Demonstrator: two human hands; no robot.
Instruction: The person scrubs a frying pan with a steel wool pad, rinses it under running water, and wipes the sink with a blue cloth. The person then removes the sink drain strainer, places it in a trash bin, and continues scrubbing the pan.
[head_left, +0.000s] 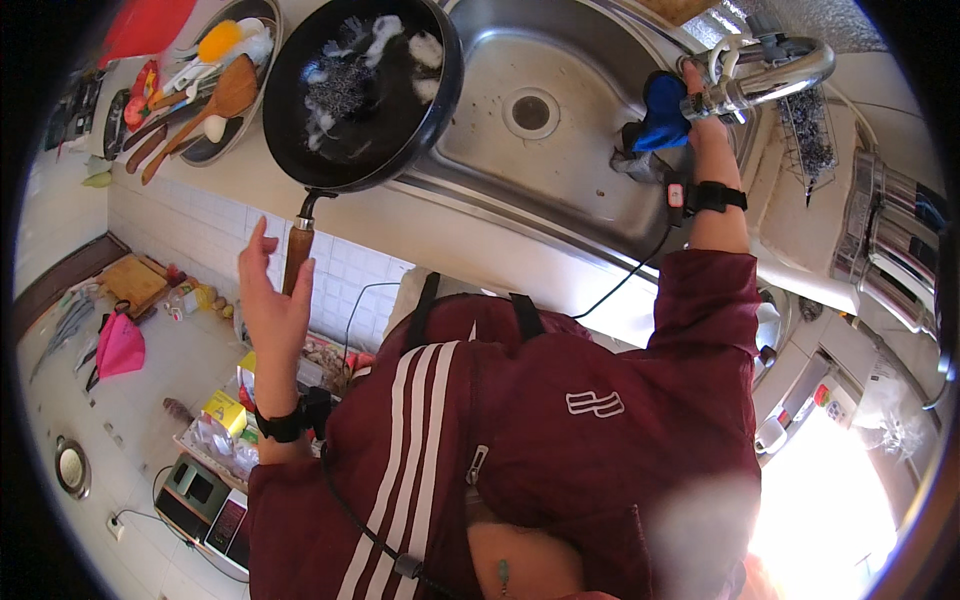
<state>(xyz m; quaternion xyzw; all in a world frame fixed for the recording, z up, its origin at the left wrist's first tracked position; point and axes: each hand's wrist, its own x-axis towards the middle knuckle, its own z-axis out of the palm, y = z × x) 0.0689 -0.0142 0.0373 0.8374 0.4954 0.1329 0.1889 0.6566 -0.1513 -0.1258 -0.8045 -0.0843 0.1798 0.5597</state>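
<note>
A black frying pan (390, 142) rests across the counter and the sink's left edge, with white foam and a metal scouring pad (341, 86) inside. Its wooden handle (298, 251) points towards me, between the thumb and fingers of my left hand (274, 292). Those fingers are spread, not closed around the handle. My right hand (703, 112) reaches to the chrome faucet (757, 86) at the sink's right side, beside a blue cloth (661, 112). The faucet partly covers that hand, so its grip is hidden. A grey cloth (637, 163) lies under the blue one.
The steel sink (517, 176) has a round drain (531, 112) and small food bits. Left of the pan, a metal basin (264, 52) holds utensils, including a wooden spatula (236, 84). A wire rack (808, 142) and a shiny metal pot (896, 232) stand at right.
</note>
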